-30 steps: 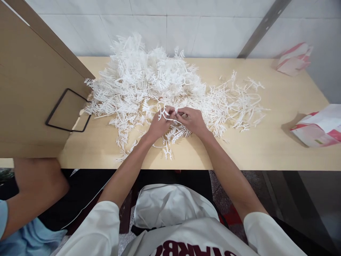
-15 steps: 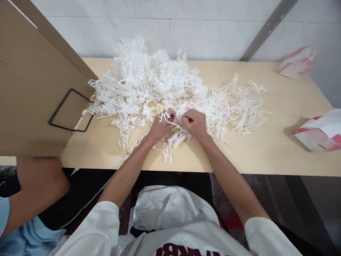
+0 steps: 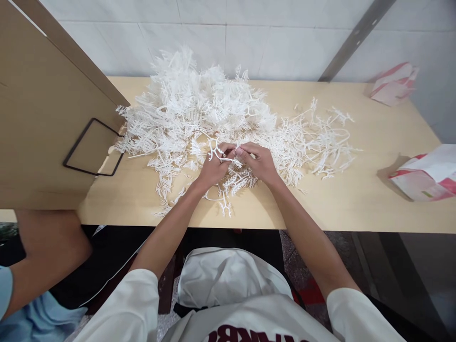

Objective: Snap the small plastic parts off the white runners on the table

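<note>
My left hand (image 3: 214, 166) is closed around a thin white branched plastic piece (image 3: 215, 151), whose forked end sticks out over the back of the hand. Fingertip to fingertip with it, my right hand (image 3: 261, 164) pinches a small white piece (image 3: 238, 146) between the two hands. Exactly how the pieces meet there is hidden by the fingers. Behind and beneath both hands spreads a large pile of white branched plastic pieces (image 3: 210, 102). A looser tangle of white stems (image 3: 327, 137) lies to the right.
A cardboard panel (image 3: 46, 114) with a black wire frame (image 3: 94, 147) stands at the left. Two red-and-white paper bags, one near (image 3: 427, 175) and one far (image 3: 395, 84), sit on the right of the wooden table (image 3: 342, 204). Another person's arm (image 3: 53, 242) is at lower left.
My right hand has moved left and its fingers now meet my left hand's fingertips at the white piece. The hands were slightly apart before.
</note>
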`<action>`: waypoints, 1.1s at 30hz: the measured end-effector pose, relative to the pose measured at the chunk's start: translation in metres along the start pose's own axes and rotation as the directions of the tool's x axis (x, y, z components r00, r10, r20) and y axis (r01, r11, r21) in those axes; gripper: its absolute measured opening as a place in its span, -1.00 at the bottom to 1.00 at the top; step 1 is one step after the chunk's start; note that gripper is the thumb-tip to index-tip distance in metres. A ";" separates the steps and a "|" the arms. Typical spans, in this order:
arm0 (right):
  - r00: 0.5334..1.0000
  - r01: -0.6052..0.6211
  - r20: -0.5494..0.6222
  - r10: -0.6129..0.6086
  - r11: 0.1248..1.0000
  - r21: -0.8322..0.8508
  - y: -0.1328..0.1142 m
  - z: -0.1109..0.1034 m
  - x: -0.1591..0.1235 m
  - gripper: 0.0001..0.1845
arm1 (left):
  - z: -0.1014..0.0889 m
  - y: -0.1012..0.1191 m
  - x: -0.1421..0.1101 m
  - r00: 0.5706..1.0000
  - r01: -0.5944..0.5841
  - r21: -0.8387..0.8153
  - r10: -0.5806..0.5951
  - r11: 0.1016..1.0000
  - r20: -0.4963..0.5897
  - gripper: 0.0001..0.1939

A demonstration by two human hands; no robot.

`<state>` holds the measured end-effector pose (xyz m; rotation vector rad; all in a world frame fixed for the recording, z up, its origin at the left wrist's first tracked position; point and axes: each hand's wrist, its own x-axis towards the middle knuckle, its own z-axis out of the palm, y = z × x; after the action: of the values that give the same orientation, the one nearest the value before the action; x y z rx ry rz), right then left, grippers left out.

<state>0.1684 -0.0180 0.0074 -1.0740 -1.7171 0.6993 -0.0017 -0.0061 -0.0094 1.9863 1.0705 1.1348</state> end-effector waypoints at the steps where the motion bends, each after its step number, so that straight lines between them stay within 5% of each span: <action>1: 1.000 0.005 0.006 -0.005 1.000 -0.007 0.001 0.000 0.000 -0.70 | 0.000 0.000 0.000 1.000 0.000 0.004 0.000 1.000 -0.006 -0.76; 8: 0.993 0.013 -0.111 -0.042 0.967 -0.256 0.002 0.004 -0.004 -0.85 | 0.003 0.002 -0.002 0.997 -0.069 0.180 0.059 0.981 0.057 -0.86; 13: 0.982 0.141 -0.060 -0.180 0.906 -0.399 0.009 0.005 -0.004 -0.79 | 0.002 0.002 -0.002 0.989 -0.143 0.307 0.121 0.941 0.091 -0.86; 16: 0.976 0.135 -0.115 -0.184 0.930 -0.342 0.010 0.006 -0.005 -0.78 | 0.001 0.003 -0.001 0.989 -0.138 0.246 0.122 0.959 0.080 -0.87; 19: 0.980 -0.023 -0.198 -0.011 0.986 -0.167 0.005 0.005 -0.004 -0.85 | 0.001 0.003 -0.001 0.993 -0.118 0.231 0.113 0.966 0.036 -0.85; 23: 0.985 -0.153 -0.074 0.157 0.987 0.056 0.000 0.003 -0.002 -0.75 | 0.003 0.000 -0.001 0.994 -0.110 0.314 0.105 0.943 0.032 -0.90; 33: 0.993 0.105 -0.034 -0.113 0.978 -0.180 0.002 0.000 -0.002 -0.66 | -0.002 0.008 0.000 0.992 -0.109 0.246 0.090 0.963 0.086 -0.88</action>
<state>0.1697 -0.0187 0.0045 -1.0991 -1.8110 0.4564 -0.0011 -0.0099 -0.0017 2.2833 1.1327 1.0081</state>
